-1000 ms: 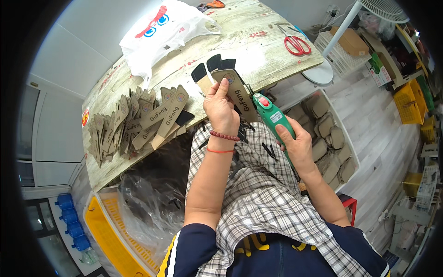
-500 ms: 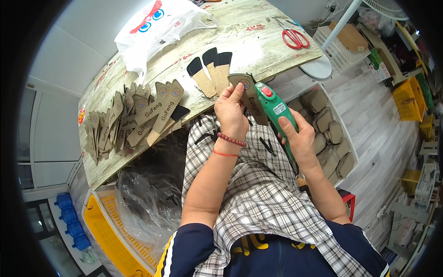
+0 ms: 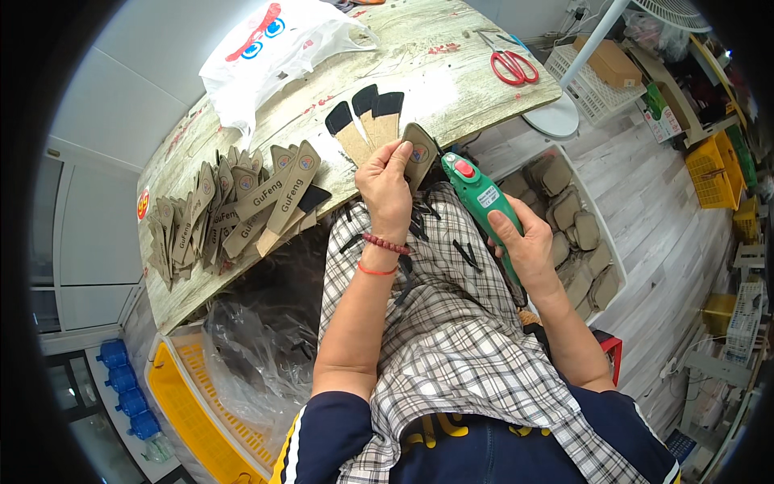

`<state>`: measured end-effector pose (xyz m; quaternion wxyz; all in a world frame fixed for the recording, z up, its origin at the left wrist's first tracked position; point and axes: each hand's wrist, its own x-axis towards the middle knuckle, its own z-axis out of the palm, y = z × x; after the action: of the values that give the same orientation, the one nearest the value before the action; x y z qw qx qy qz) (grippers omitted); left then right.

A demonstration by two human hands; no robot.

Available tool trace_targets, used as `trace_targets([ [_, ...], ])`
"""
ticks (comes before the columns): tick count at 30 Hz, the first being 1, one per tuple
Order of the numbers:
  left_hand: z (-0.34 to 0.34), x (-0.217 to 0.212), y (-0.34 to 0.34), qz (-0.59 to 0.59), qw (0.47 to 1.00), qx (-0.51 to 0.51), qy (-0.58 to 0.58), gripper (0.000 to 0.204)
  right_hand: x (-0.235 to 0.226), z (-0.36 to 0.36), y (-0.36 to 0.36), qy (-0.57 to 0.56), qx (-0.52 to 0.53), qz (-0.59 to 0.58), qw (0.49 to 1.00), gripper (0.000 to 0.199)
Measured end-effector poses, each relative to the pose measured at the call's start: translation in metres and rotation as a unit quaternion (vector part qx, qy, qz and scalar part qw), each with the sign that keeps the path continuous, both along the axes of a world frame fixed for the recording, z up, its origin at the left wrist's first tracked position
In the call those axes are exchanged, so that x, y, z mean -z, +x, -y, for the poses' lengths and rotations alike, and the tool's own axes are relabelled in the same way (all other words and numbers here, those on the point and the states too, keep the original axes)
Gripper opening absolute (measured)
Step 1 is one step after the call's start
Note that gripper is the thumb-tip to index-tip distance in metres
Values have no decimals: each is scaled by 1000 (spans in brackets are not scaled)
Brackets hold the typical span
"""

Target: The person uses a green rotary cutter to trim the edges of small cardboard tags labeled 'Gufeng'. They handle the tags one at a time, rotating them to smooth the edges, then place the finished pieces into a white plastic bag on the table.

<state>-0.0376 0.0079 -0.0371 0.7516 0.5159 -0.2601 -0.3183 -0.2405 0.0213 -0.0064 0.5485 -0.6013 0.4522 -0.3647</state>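
Left hand [image 3: 385, 179], nearer, pinches brown strip [image 3: 418, 156] at its two o'clock, long axis roughly twelve-to-six; right hand [image 3: 524, 242], farther off at four o'clock, grasps green tool [image 3: 479, 200], nose just beside strip's edge.

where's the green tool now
In the head view, the green tool is right of centre, in the right hand, its tip beside the tan strip in the left hand.

Left hand [image 3: 384, 189], fingers covering an edge of the tan strip [image 3: 420, 157]; just right of them, the tip of the green tool [image 3: 472, 184] is too small to make out! The right hand [image 3: 524, 246] hides some of its grip; far beyond those fingers, the top edge slices the white fan [image 3: 677, 11]!
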Motion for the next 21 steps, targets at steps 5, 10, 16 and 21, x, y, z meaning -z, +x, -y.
trace_targets([
  [5, -5, 0, 1, 61, 997, 36, 36, 13, -4, 3, 0, -1, -7, -1, 1000, 50],
  [10, -11, -3, 5, 122, 987, 80, 67, 13, -8, 10, 0, 3, -26, 2, 1000, 49],
  [16, -32, -42, 50, 99, 985, 35, 134, 16, -11, 12, 0, 11, -6, 42, 999, 48],
  [21, -22, -49, 98, 524, 732, -293, 322, 39, -4, 12, -7, 7, 10, 24, 1000, 50],
])
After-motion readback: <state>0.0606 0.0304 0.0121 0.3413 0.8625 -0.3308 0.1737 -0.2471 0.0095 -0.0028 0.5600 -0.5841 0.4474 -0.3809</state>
